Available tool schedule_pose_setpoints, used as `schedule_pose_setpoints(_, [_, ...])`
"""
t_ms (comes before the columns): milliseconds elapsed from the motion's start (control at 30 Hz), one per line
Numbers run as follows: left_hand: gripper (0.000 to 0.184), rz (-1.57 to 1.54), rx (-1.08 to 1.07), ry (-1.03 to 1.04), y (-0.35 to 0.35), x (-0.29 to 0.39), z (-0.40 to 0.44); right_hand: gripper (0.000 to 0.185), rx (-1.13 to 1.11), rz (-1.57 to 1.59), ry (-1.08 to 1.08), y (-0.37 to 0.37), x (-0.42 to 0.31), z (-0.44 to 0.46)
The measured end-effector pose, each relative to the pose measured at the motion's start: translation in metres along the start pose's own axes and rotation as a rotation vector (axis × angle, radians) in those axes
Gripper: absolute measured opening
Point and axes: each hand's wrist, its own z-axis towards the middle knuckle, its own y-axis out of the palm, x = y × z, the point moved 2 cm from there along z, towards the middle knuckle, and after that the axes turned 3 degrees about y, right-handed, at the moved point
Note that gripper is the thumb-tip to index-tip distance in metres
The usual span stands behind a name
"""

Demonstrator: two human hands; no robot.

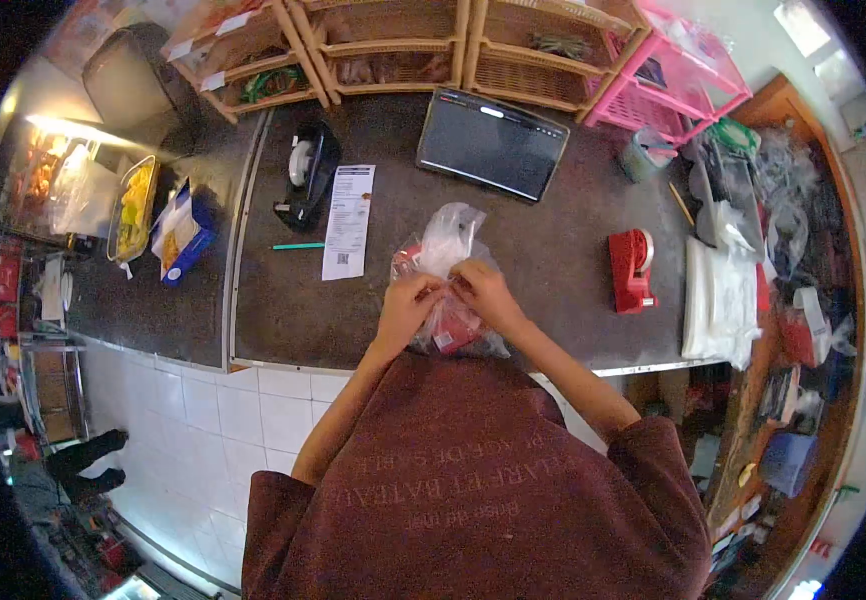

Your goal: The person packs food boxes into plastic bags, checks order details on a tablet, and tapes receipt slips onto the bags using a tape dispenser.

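Note:
A clear plastic bag [465, 338] with red packaging inside rests at the front edge of the dark table. My left hand [413, 300] pinches the gathered plastic from the left. From the right, my right hand [483, 290] grips the same bag, its fingertips close to those of my left hand. Above my fingers the bag's whitish upper part [450, 235] stands up loosely. What exactly the red contents are, I cannot make out.
Behind the bag lies a tablet [493, 143]. A printed receipt [349, 222], a teal stick [298, 246] and a black tape dispenser [307, 175] are on the left. At right are a red tape dispenser [633, 271] and stacked white plastic bags [718, 300]. Wicker shelves [393, 45] line the back.

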Motion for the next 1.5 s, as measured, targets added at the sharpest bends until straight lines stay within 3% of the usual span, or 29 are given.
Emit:
schedule_pose_setpoints(33, [0.009,-0.018,-0.008,-0.098,-0.001,0.003,0.001,0.013,-0.047,0.033,0.044,-0.004,-0.001,0.002])
schedule_pose_setpoints(133, [0.010,0.225,0.010,0.244,-0.005,0.008,0.002,0.013,-0.193,0.185,0.146,-0.012,0.008,0.008])
schedule_pose_setpoints(233, [0.012,0.155,0.051,0.196,-0.004,0.001,-0.001,0.011,-0.298,0.324,0.239,-0.012,0.016,0.011])
schedule_pose_setpoints(333, [0.014,0.110,0.050,-0.015,-0.003,0.002,-0.005,0.012,-0.388,0.323,0.276,-0.011,0.025,0.016])
schedule_pose_setpoints(567, [0.014,0.162,0.060,0.032,0.004,-0.011,-0.007,0.014,-0.510,0.546,0.412,-0.007,0.043,0.016])
schedule_pose_setpoints(667, [0.013,0.109,0.046,-0.014,0.005,-0.010,-0.007,0.015,-0.495,0.492,0.438,-0.008,0.042,0.017])
schedule_pose_setpoints(733, [0.012,0.040,0.045,-0.055,0.003,-0.004,-0.007,0.015,-0.530,0.491,0.435,-0.009,0.042,0.019])
schedule_pose_setpoints(833, [0.012,0.159,0.101,0.046,0.008,-0.010,-0.007,0.015,-0.530,0.451,0.387,-0.016,0.037,0.020])
schedule_pose_setpoints(933, [0.011,0.191,0.093,0.085,0.011,-0.011,-0.008,0.017,-0.541,0.367,0.194,-0.023,0.035,0.025])
schedule_pose_setpoints(967, [0.011,0.136,0.095,0.069,0.011,-0.009,-0.009,0.016,-0.540,0.250,0.236,-0.028,0.026,0.028])
schedule_pose_setpoints(1000, [0.012,0.085,0.108,0.050,0.013,-0.007,-0.010,0.016,-0.568,0.412,0.307,-0.021,0.043,0.024])
schedule_pose_setpoints(1033, [0.012,0.111,0.163,0.069,0.016,-0.009,-0.012,0.018,-0.523,0.282,0.282,-0.025,0.021,0.027])
schedule_pose_setpoints(1067, [0.012,0.135,0.218,0.093,0.019,-0.012,-0.014,0.018,-0.507,0.201,0.174,-0.018,0.035,0.027])
schedule_pose_setpoints(1167, [0.012,0.092,0.236,0.072,0.027,-0.023,-0.017,0.011,-0.436,0.110,0.202,-0.003,0.083,0.020])
schedule_pose_setpoints(1233, [0.013,0.078,0.275,0.074,0.027,-0.029,-0.019,0.008,-0.469,0.317,0.152,-0.007,0.054,0.023])
schedule_pose_setpoints(1433, [0.021,-0.049,0.225,0.102,0.025,-0.016,-0.022,0.020,-0.533,0.370,0.226,-0.018,0.017,0.019])
schedule_pose_setpoints(1500, [0.022,-0.011,0.293,0.114,0.024,-0.009,-0.027,0.020,-0.542,0.362,0.089,-0.010,0.044,0.013])
